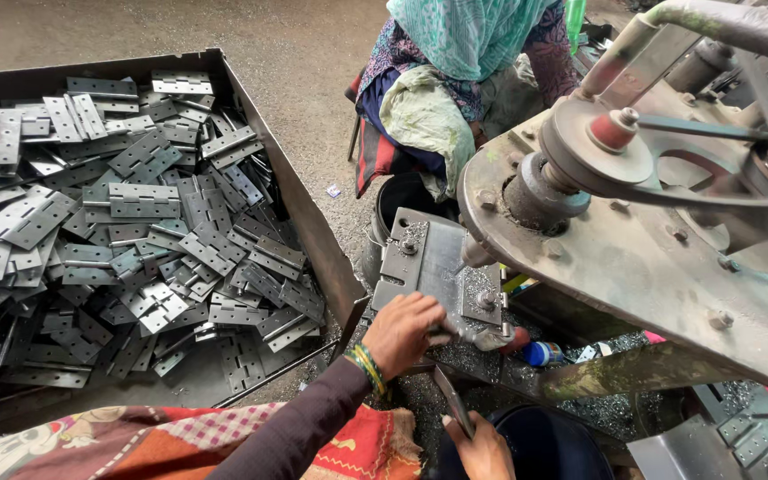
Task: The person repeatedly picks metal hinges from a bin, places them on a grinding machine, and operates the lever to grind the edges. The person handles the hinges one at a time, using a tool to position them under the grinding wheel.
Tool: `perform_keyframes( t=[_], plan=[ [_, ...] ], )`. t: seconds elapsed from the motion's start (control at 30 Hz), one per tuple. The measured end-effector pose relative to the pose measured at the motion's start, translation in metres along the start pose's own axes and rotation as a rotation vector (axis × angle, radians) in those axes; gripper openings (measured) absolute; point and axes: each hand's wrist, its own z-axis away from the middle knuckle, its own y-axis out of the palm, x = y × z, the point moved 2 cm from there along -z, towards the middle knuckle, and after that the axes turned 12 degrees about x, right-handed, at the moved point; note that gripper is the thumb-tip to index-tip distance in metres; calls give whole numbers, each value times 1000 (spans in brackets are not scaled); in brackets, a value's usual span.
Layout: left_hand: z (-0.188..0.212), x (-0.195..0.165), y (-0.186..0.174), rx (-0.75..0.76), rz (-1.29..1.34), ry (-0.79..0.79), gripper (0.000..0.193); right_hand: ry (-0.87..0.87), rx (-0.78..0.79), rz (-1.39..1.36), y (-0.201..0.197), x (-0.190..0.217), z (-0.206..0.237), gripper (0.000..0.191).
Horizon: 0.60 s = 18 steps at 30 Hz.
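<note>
- Hinge leaf point(452, 402) — flat grey steel, likely stiff, light, sharp-edged; best pinched at its lower end, as now
- Right hand point(482, 449): closed on that lower end, leaf angled up toward the left hand
- Left hand point(406, 331): knuckles up, curled onto the press fixture point(442, 267); what it grips is hidden
- Bin of hinges point(135, 222) — left of both hands

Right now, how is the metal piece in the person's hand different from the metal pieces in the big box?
The hinge piece in the right hand is single, held up on edge so it looks thin and dark. The hinge plates in the metal bin are many, lying mostly flat in a jumbled heap, showing pale grey faces with screw holes. The left hand rests at the machine's plate. Both look like grey metal.
</note>
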Motion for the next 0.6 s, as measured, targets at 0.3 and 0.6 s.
perform_keyframes(
  t=[0.3,0.6],
  plan=[
    [-56,-20,7,-67,-220,-590,40,-16,8,-26,6,-13,-9,53],
    [-20,-7,38,61,-108,-263,48,-50,-48,28,9,-19,-10,55]
  ],
)
